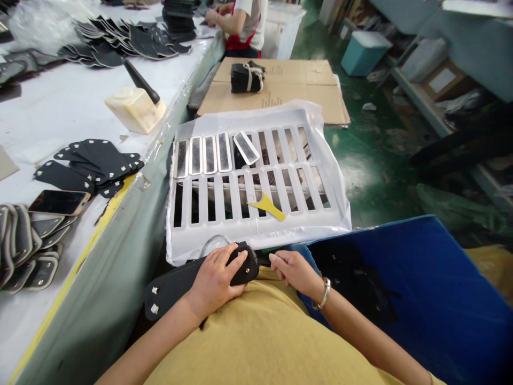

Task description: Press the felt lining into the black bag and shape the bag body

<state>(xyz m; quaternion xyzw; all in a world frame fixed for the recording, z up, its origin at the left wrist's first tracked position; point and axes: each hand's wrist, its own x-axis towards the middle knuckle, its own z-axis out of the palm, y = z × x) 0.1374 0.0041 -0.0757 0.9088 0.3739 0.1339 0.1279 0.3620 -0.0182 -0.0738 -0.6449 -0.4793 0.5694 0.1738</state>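
My left hand (216,278) is wrapped over the end of a long black panel (168,291), pressing it against my body. A small gold stud shows near the panel's rounded right end, and two white tabs stick to its left end. Just right of that end, my right hand (294,271) is closed, thumb against the curled fingers. A short dark strip (263,259) runs from the panel towards its fingertips; I cannot make out clearly what they pinch. Ahead lies a white slotted tray (256,227) with several silver-rimmed dark rectangular plates (209,155) and a yellow forked tool (267,206).
A blue bin (436,278) stands at my right. On the left worktable (92,96) are a glue pot (134,109) with a brush, a phone (60,202) and black panels (92,163). Behind the tray, cardboard (304,80) bears a tied black bundle (246,77). A co-worker (244,27) is beyond.
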